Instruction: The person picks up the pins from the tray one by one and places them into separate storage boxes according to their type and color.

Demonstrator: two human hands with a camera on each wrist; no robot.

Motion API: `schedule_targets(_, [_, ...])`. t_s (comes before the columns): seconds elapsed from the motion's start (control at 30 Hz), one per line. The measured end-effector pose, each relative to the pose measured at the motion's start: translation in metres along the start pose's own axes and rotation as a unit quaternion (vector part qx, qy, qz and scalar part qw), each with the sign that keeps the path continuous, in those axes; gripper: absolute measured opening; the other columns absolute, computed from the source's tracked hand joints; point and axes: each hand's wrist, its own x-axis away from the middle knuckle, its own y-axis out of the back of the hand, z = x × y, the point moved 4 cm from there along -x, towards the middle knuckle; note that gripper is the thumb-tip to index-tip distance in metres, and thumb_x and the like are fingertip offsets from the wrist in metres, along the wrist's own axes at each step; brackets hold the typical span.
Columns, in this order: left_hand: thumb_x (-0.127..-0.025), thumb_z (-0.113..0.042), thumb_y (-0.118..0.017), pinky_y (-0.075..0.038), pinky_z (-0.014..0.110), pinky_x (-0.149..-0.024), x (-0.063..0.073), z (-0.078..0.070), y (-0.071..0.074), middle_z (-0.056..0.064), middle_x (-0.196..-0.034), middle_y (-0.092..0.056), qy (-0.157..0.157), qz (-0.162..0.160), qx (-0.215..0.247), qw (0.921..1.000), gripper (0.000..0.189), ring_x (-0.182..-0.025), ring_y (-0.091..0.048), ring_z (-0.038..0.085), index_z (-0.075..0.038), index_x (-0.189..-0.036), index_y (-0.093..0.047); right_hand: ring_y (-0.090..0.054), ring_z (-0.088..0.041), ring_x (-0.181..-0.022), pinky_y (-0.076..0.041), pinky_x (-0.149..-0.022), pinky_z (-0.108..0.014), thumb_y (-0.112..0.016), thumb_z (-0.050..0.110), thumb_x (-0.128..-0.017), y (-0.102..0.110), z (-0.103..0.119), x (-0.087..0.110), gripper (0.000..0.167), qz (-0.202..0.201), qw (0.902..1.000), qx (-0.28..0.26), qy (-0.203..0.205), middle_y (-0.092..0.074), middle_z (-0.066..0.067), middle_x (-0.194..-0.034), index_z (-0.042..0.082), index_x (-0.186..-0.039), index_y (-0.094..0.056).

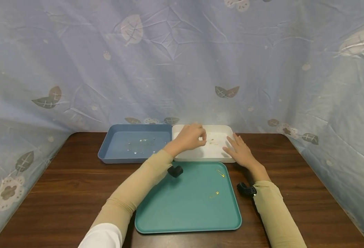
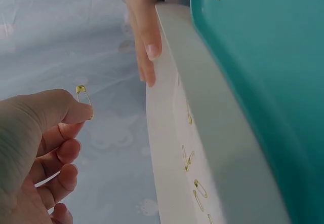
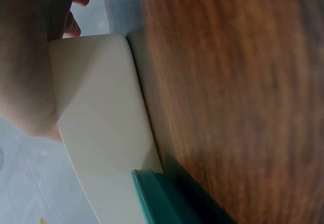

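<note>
My left hand (image 1: 190, 138) is over the white tray (image 1: 205, 159), thumb and forefinger pinching a small gold safety pin (image 2: 80, 89). The pin's head sticks up past the thumb, and its lower end is hidden in the grip. Below, several more gold safety pins (image 2: 200, 187) lie scattered on the white tray's floor. At that tray's right end, my right hand (image 1: 241, 153) rests at the rim with its fingers spread and nothing in them. In the right wrist view, part of the right hand (image 3: 25, 77) overlaps the tray's edge.
A blue tray (image 1: 114, 160) with several small silvery pins adjoins the white one on the left. In front, a teal tray (image 1: 185, 213) bears two gold safety pins, one (image 1: 220, 173) near its back right corner. Patterned cloth (image 1: 169, 69) hangs behind the wooden table (image 1: 61, 193).
</note>
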Motion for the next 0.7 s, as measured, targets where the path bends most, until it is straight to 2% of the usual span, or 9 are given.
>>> schedule_targets(0.13, [-0.091, -0.021, -0.063, -0.049, 0.037, -0.077, -0.012, 0.005, -0.001, 0.001, -0.092, -0.063, 0.004, -0.006, -0.007, 0.9999, 0.010, -0.086, -0.059, 0.018, -0.018, -0.087, -0.072, -0.004, -0.049, -0.149, -0.009, -0.115, -0.069, -0.043, 0.050, -0.100, 0.000, 0.002, 0.000, 0.073, 0.000, 1.0000, 0.000, 0.000, -0.005, -0.022, -0.163, 0.008, -0.155, -0.023])
schedule_targets(0.4, [-0.090, -0.021, -0.063, -0.049, 0.039, -0.081, -0.037, 0.015, -0.008, -0.001, -0.093, -0.063, 0.039, 0.005, -0.011, 0.9992, 0.009, -0.089, -0.059, 0.018, -0.018, -0.088, -0.071, -0.004, -0.049, -0.148, -0.009, -0.114, -0.070, -0.041, 0.052, -0.100, -0.001, 0.002, -0.001, 0.073, 0.001, 1.0000, 0.005, 0.003, -0.006, -0.023, -0.163, 0.008, -0.155, -0.023])
schedule_targets(0.57, [-0.090, -0.022, -0.061, -0.047, 0.041, -0.085, -0.051, 0.018, -0.018, -0.002, -0.095, -0.062, 0.059, 0.017, -0.011, 0.9981, 0.011, -0.091, -0.058, 0.018, -0.019, -0.088, -0.071, -0.004, -0.049, -0.148, -0.009, -0.115, -0.069, -0.042, 0.051, -0.100, -0.001, 0.001, 0.001, 0.072, 0.001, 1.0000, 0.000, 0.000, -0.005, -0.022, -0.163, 0.008, -0.155, -0.023])
schedule_targets(0.7, [-0.089, -0.023, -0.062, -0.046, 0.043, -0.088, -0.058, 0.021, -0.027, -0.002, -0.095, -0.063, 0.069, 0.014, -0.016, 0.9974, 0.012, -0.092, -0.059, 0.019, -0.019, -0.088, -0.072, -0.003, -0.049, -0.148, -0.009, -0.115, -0.069, -0.043, 0.049, -0.100, -0.001, 0.003, 0.003, 0.071, 0.000, 1.0000, -0.007, -0.002, -0.004, -0.022, -0.163, 0.008, -0.155, -0.024])
